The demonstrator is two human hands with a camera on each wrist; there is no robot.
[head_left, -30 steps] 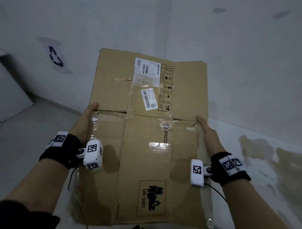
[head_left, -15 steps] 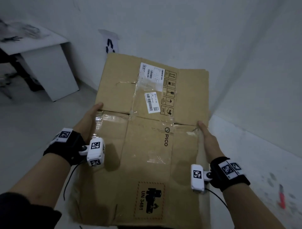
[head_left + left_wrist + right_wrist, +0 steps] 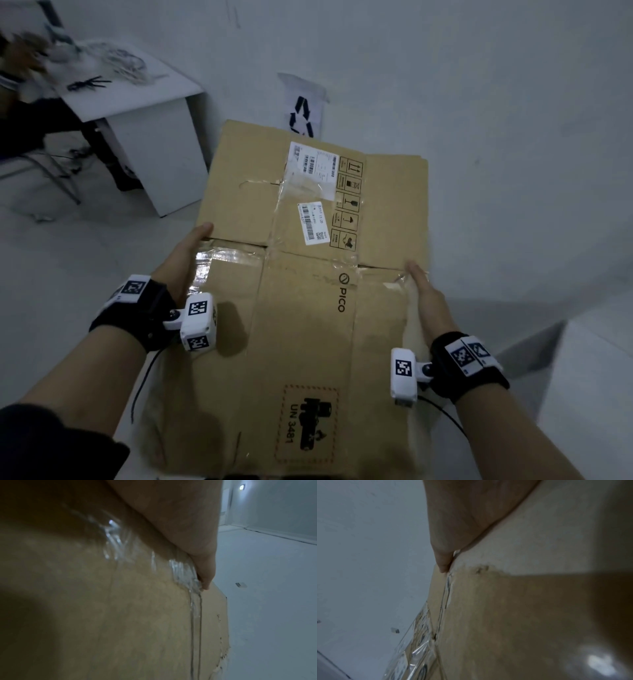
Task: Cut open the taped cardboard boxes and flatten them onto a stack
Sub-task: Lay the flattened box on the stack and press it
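Flattened cardboard box (image 3: 308, 308) gripped at opposite edges by left hand (image 3: 185, 263) and right hand (image 3: 428, 301)

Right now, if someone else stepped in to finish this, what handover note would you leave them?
Left hand: grips the left edge of the flattened cardboard box, thumb on top.
Right hand: grips the right edge the same way; the fingers underneath are hidden.
Box: cut open and folded flat, tape remnants on it, carried in the air over the floor.
Done: this box is opened and flattened.
Left: lay it on the stack, which is not in view.
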